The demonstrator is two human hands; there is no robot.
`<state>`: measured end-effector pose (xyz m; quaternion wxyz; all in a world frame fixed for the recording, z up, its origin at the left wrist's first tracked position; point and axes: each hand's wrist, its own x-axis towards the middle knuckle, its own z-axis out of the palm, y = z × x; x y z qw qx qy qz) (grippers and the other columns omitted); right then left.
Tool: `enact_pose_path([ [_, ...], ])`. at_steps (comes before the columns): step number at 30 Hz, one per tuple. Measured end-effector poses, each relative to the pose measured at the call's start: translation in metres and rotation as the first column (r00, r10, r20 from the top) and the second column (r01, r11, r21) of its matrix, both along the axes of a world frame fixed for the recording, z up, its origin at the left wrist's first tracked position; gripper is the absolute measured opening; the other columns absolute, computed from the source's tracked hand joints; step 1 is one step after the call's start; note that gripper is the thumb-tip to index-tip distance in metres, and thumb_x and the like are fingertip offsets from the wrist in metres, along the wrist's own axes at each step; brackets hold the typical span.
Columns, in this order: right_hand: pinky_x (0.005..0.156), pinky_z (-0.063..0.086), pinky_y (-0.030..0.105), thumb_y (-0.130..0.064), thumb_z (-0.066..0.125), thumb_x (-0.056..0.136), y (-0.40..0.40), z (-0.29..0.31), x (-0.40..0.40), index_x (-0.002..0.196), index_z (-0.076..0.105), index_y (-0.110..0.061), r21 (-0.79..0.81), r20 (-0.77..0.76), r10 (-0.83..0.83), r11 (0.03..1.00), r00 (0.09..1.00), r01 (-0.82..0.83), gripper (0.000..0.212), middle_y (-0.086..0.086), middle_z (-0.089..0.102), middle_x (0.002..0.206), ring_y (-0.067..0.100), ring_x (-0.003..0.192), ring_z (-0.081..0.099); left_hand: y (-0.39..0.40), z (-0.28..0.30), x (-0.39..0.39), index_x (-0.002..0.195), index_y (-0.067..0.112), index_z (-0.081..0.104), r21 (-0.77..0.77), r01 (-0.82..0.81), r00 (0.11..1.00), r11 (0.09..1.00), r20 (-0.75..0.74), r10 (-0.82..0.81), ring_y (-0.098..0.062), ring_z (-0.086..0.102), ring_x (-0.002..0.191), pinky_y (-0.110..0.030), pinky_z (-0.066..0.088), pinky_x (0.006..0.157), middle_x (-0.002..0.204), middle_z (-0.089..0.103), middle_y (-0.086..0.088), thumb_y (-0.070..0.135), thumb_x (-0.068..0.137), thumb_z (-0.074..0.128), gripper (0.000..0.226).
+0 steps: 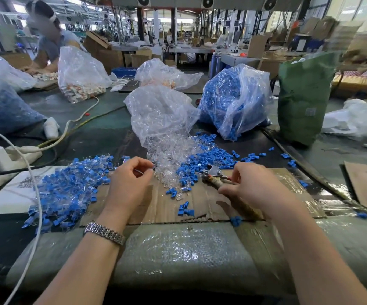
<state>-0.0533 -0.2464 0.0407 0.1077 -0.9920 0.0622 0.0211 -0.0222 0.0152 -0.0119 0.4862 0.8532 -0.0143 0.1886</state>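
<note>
My left hand pinches a small clear plastic piece between thumb and fingertips, at the edge of a heap of clear pieces spilling from an open clear bag. My right hand grips the wrapped handle of a metal plier-like tool, whose head lies on the cardboard sheet. Loose blue plastic caps lie beside the clear heap. To the left is a pile of joined blue-and-clear parts.
A bag full of blue caps and a green sack stand behind right. More bags sit at the left and centre back. White cables cross the left side. Another person works at the far left.
</note>
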Motion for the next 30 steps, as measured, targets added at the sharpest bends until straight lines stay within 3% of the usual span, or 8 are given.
enact_pose_path([
  [3, 0.054, 0.047, 0.026, -0.062, 0.083, 0.068, -0.001, 0.012, -0.018, 0.082, 0.068, -0.014, 0.086, -0.215, 0.034, 0.996, 0.976, -0.016, 0.052, -0.002, 0.072, 0.062, 0.012, 0.060, 0.068, 0.000, 0.000, -0.002, 0.093, 0.025, 0.071, -0.022, 0.046, 0.999, 0.999, -0.016, -0.046, 0.004, 0.060, 0.064, -0.013, 0.045, 0.054, 0.081, 0.069, 0.006, 0.018, 0.094, 0.069, 0.007],
  [5, 0.051, 0.050, 0.024, -0.054, 0.088, 0.068, 0.004, 0.012, -0.028, 0.083, 0.068, -0.013, 0.074, -0.332, 0.058, 0.997, 0.942, -0.035, 0.048, -0.003, 0.071, 0.057, 0.010, 0.051, 0.069, -0.002, 0.000, -0.003, 0.092, 0.024, 0.071, -0.033, 0.087, 0.996, 0.996, -0.024, -0.088, 0.002, 0.060, 0.063, -0.016, 0.047, 0.056, 0.081, 0.070, 0.004, 0.018, 0.094, 0.069, 0.007],
  [7, 0.050, 0.053, 0.024, -0.042, 0.090, 0.071, 0.011, 0.010, -0.033, 0.078, 0.069, -0.017, 0.062, -0.351, 0.085, 0.996, 0.933, -0.068, 0.034, -0.004, 0.073, 0.061, 0.010, 0.055, 0.072, -0.003, 0.001, -0.003, 0.093, 0.023, 0.071, -0.020, 0.107, 0.994, 0.994, -0.027, -0.108, 0.006, 0.059, 0.063, -0.013, 0.046, 0.053, 0.080, 0.069, 0.005, 0.017, 0.094, 0.069, 0.007],
  [11, 0.069, 0.062, 0.031, -0.022, 0.084, 0.080, 0.019, 0.011, -0.032, 0.086, 0.073, -0.016, 0.063, -0.317, 0.115, 0.993, 0.942, -0.100, 0.014, -0.001, 0.074, 0.079, 0.016, 0.072, 0.074, -0.004, 0.000, -0.004, 0.093, 0.023, 0.072, 0.016, 0.145, 0.989, 0.989, -0.039, -0.145, 0.005, 0.061, 0.066, -0.009, 0.047, 0.056, 0.084, 0.070, 0.006, 0.015, 0.094, 0.070, 0.008],
  [14, 0.067, 0.054, 0.030, -0.019, 0.072, 0.088, 0.024, 0.008, -0.027, 0.094, 0.069, -0.015, -0.029, -0.264, 0.145, 0.987, 0.954, -0.158, 0.008, 0.000, 0.068, 0.086, 0.017, 0.080, 0.067, -0.005, -0.003, -0.003, 0.095, 0.023, 0.070, 0.073, 0.172, 0.984, 0.982, -0.047, -0.169, 0.000, 0.064, 0.075, -0.007, 0.049, 0.063, 0.090, 0.069, 0.006, 0.014, 0.093, 0.070, 0.009],
  [18, 0.059, 0.041, 0.028, -0.016, 0.066, 0.088, 0.035, 0.000, -0.017, 0.085, 0.058, -0.020, -0.115, -0.195, 0.203, 0.967, 0.960, -0.228, 0.009, -0.004, 0.055, 0.081, 0.016, 0.077, 0.056, -0.007, -0.006, -0.001, 0.097, 0.030, 0.067, 0.236, 0.202, 0.979, 0.951, -0.059, -0.193, 0.001, 0.060, 0.083, -0.003, 0.046, 0.066, 0.097, 0.063, 0.013, 0.020, 0.094, 0.069, 0.011],
  [23, 0.070, 0.055, 0.034, -0.013, 0.064, 0.090, 0.049, -0.005, 0.000, 0.080, 0.053, -0.023, -0.031, -0.076, 0.260, 0.964, 0.963, -0.263, 0.018, -0.002, 0.060, 0.086, 0.017, 0.081, 0.060, -0.012, -0.009, 0.001, 0.100, 0.035, 0.065, 0.376, 0.214, 0.977, 0.901, -0.063, -0.206, 0.004, 0.058, 0.085, -0.008, 0.045, 0.065, 0.098, 0.058, 0.017, 0.029, 0.093, 0.070, 0.010],
  [30, 0.072, 0.054, 0.034, -0.007, 0.059, 0.091, 0.061, -0.009, 0.021, 0.091, 0.061, -0.021, 0.034, 0.009, 0.277, 0.960, 0.961, -0.277, 0.014, -0.001, 0.063, 0.091, 0.018, 0.082, 0.060, -0.019, -0.011, 0.002, 0.095, 0.034, 0.064, 0.479, 0.128, 0.988, 0.869, 0.011, -0.152, 0.008, 0.051, 0.078, -0.009, 0.035, 0.061, 0.088, 0.049, 0.022, 0.040, 0.087, 0.076, 0.016],
])
